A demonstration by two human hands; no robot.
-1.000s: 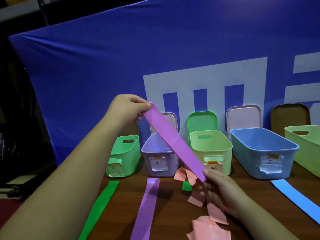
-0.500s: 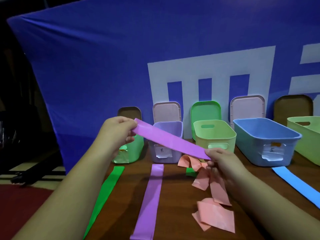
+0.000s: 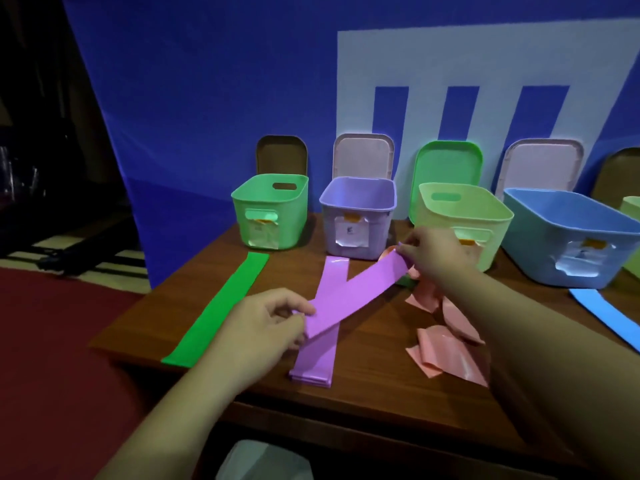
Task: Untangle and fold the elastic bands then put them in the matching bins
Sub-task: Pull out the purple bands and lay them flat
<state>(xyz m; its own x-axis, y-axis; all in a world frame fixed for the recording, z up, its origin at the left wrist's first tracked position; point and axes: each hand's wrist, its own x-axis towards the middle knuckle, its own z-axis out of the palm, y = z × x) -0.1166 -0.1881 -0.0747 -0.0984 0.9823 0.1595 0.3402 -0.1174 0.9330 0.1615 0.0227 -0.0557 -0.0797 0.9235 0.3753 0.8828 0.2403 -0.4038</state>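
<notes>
Left hand [image 3: 270,320]: thumb and fingers curled, pinching the near end of a purple band [image 3: 360,292]. Right hand [image 3: 433,251]: fingertips pinching the far end, just in front of the light green bin [image 3: 464,209]. The band runs flat and diagonal between the 2 hands, low over the table [image 3: 374,403]. It crosses a second purple band [image 3: 317,362] lying straight on the wood; cannot tell if they touch.

Green band [image 3: 221,306] lies flat at the left, parallel to the second purple one. Pink bands [image 3: 446,355] are crumpled in a heap under the right forearm. Blue band [image 3: 606,313] lies flat at the right edge.

Back row, left to right: green bin [image 3: 273,209], purple bin [image 3: 358,209], light green bin, blue bin [image 3: 571,230]. All are open, with paper labels on the fronts. Lids [image 3: 363,154] stand behind them, against the blue backdrop [image 3: 207,98].
</notes>
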